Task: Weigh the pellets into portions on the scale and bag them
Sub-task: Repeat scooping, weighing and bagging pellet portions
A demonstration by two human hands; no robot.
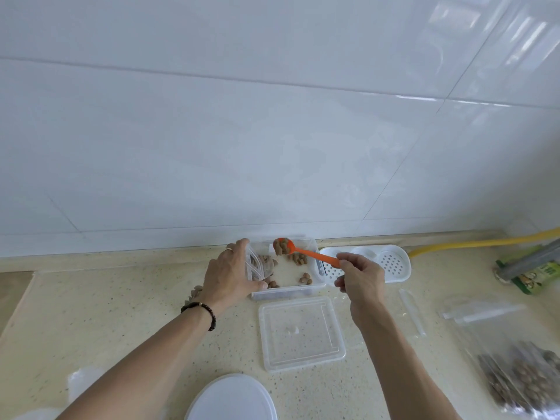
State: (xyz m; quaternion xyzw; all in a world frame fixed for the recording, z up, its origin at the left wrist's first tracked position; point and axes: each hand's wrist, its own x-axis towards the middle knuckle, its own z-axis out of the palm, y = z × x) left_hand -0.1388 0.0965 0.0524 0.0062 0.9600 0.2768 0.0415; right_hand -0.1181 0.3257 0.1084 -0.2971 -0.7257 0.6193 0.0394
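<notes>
Right hand [360, 277] pinches the handle end of one orange spoon [306, 253], its bowl heaped with brown pellets [280, 247] above one clear plastic tub [288, 294] against the wall. Left hand [230, 274], fingers spread and curled, holds one small clear bag [256, 266] open over the tub's left side. Three loose clusters of pellets lie on the tub floor. One square lid [301, 331] lies just in front of the tub, one round white lid [231, 398] nearer still. One filled bag [521, 377] lies far right; one white perforated tray [391, 263] sits beside the tub.
</notes>
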